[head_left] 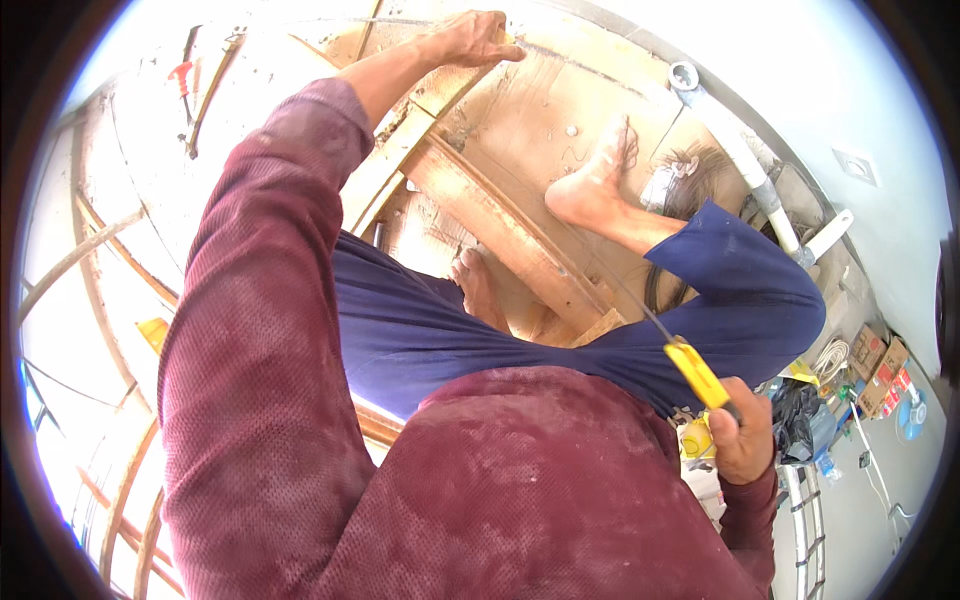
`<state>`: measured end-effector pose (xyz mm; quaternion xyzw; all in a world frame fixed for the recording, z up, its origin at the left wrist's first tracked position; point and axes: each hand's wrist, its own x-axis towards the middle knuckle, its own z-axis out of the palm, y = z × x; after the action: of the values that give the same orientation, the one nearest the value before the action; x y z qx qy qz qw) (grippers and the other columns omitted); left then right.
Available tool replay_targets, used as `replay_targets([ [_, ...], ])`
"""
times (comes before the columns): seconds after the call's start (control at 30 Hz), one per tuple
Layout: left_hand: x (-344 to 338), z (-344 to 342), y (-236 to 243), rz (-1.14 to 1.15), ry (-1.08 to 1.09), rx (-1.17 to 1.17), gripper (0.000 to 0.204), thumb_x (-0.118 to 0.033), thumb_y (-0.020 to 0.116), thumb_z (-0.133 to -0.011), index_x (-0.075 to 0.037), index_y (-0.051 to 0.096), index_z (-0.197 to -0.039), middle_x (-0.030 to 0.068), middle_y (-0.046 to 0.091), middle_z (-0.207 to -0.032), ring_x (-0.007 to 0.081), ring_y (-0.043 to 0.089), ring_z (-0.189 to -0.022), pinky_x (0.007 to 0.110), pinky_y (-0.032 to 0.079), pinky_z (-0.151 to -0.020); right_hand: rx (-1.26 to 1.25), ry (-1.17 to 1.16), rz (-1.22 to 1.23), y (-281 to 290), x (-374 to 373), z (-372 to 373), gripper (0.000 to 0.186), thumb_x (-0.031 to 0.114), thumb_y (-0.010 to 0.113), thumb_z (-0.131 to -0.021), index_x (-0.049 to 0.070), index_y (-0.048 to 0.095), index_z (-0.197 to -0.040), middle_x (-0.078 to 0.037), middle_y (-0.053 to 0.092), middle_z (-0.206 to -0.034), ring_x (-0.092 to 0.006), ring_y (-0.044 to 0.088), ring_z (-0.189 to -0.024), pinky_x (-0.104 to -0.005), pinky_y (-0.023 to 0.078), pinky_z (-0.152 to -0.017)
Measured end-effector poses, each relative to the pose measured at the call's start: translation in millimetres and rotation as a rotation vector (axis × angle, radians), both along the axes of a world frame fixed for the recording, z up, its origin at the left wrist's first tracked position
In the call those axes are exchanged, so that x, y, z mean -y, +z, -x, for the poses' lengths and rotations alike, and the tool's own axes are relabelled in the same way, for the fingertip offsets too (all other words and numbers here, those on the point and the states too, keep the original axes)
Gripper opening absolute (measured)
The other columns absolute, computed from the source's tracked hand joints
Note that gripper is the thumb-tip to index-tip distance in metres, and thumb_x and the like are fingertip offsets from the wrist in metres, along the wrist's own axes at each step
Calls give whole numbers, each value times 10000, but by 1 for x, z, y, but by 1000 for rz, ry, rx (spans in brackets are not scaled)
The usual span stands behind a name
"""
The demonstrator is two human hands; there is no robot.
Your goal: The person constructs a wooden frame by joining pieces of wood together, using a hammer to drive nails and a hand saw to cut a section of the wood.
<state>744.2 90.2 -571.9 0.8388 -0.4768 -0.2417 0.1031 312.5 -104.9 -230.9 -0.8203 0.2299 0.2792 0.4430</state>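
My right grip [742, 435] is closed around the near end of a yellow-bodied hand tool [700, 372], to the right of my lap and just above my trouser leg [745, 275]. A thin grey strip [655, 322] comes out of its far end and slants away to the left; I can't tell where it stops. I hold the body low and angled, probably so the strip has a clear line out past my knee.

My left grip [465, 42] is stretched well out to the far side, fingers bent at the far end of a narrow board [400, 145] — whether they pinch anything or only rest there, I can't tell. That reach likely steadies the far end.

A wide plank [510, 230] runs from that board back toward me, between my right foot [595, 185] and left foot [480, 290]. I'd judge my legs are spread to leave it room — and to keep me balanced.

On the far left a red-handled tool [182, 80] lies on the floor, out of my way; on the right, a white pipe [735, 150] runs beside the wall.
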Motion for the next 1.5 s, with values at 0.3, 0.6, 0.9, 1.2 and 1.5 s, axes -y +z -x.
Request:
replay_targets([
  [0.3,-97,16,136,1038,1493,-1127,738,-625,208,-954,-17,389,-1332,192,522,-1262,363,534,-1141,514,415,-982,345,-323,-161,-25,-9,27,563,557,528,-862,-5,543,-837,12,434,-525,-66,398,-441,-229,317,-445],
  [0.6,-98,98,179,1516,1035,-1637,396,-472,431,-964,-109,537,-847,0,578,-778,148,622,-787,384,572,-772,412,-128,-78,-54,13,15,594,582,518,-841,-11,560,-855,-26,495,-601,-117,468,-528,-264,354,-488],
  [0.9,-167,173,241,1241,920,-1766,442,-399,353,-1016,-87,400,-706,2,358,-684,92,364,-524,244,386,-447,503,298,-189,-60,52,-34,733,552,860,-536,34,521,-930,-74,482,-517,-178,414,-430,-263,362,-485],
  [1.2,-154,175,232,759,821,-2054,477,-405,411,-999,-94,452,-639,-22,380,-609,73,406,-443,225,390,-380,375,410,-284,-63,38,-38,726,574,830,-574,39,507,-943,-85,497,-512,-209,487,-428,-292,372,-476],
  [1.5,-131,43,208,1196,1517,-1205,494,-391,308,-1022,18,455,-1257,194,502,-1208,248,543,-1076,369,494,-927,548,-102,-201,-75,-55,-45,300,244,582,-888,-18,518,-1020,-129,560,-707,-198,548,-610,-314,430,-583],
])
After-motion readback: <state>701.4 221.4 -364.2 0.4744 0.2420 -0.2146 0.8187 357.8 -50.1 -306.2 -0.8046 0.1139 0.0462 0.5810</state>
